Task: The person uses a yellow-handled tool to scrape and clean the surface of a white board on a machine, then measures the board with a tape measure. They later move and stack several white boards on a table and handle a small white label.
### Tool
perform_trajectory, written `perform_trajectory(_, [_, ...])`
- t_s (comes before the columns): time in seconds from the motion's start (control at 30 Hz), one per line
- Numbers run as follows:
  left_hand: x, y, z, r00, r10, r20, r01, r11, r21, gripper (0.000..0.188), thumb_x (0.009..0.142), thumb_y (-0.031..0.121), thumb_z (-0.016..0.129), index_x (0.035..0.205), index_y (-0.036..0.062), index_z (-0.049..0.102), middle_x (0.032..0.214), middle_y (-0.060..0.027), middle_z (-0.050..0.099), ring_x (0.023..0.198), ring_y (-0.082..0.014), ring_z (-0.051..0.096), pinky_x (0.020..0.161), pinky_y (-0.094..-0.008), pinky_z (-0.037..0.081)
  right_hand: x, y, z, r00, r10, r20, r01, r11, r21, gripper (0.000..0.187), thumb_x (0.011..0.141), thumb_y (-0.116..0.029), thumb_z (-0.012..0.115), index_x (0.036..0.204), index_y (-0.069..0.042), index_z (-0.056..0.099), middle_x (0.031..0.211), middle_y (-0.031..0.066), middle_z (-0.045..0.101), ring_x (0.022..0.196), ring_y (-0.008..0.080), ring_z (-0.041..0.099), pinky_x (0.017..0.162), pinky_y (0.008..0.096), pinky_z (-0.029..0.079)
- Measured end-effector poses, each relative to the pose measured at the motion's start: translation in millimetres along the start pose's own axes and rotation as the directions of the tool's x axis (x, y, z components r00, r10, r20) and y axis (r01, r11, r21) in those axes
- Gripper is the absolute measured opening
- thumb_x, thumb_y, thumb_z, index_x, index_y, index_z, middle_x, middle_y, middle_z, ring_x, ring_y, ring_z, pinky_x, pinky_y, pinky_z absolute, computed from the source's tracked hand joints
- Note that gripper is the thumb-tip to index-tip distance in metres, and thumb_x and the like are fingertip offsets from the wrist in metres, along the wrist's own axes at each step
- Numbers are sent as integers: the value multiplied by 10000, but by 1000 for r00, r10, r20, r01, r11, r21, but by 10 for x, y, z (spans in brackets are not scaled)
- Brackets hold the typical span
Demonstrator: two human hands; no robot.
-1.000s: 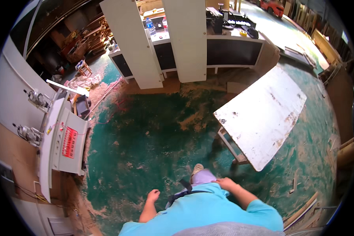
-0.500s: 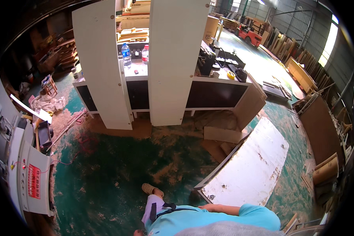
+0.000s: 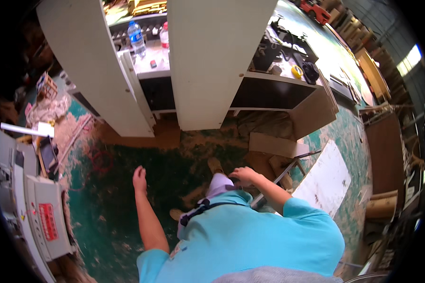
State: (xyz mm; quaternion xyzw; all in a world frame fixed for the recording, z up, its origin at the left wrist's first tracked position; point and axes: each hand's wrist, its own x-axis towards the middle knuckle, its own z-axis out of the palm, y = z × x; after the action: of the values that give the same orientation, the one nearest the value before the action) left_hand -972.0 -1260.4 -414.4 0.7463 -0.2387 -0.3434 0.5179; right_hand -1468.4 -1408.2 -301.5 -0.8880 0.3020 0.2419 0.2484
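My left hand (image 3: 140,179) hangs low over the dusty green floor, fingers loosely parted and nothing in them. In front of my body, above my thigh, my right hand (image 3: 244,174) is also unburdened, its fingers loosely bent and apart. Two tall white panels (image 3: 212,61) stand upright ahead, leaning on a workbench with a dark front (image 3: 271,96); neither hand touches them. To the right of my right arm is a low table with a stained white top (image 3: 327,177) and a metal-looking frame, partly hidden by my arm and shirt.
Two plastic bottles (image 3: 137,40) stand on the bench between the panels, with yellow tape (image 3: 296,71) farther right. A grey machine (image 3: 45,217) is at the left. Cardboard pieces (image 3: 275,145) lie below the bench. A brown board (image 3: 385,151) stands at the right.
I have stepped nearer the bench and panels. My left arm has come into view, reaching forward, and my right hand has moved forward, away from my waist.
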Motion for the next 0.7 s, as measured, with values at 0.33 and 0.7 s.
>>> perform_trajectory(0.33, [502,92,3140,932,-359,-47,263,761,-593,284,975,145,571,1237,44,613,1074,-26,687,935,-114,608,775,-254,453,1635,1686,-1143,446,-331,832,344,921,182,1034,601,-177,875,1503,-228,371,1440,171,446,1304,399,449,1074,451,399])
perform_trajectory(0.7, [-1767,-1955,4446,827,-412,382,259,883,391,283,845,238,642,1078,80,672,1064,-153,680,1005,-345,631,894,-472,478,2712,2854,366,737,101,668,52,977,-205,772,737,-453,753,1427,-240,481,1428,130,471,1250,378,504,963,514,464])
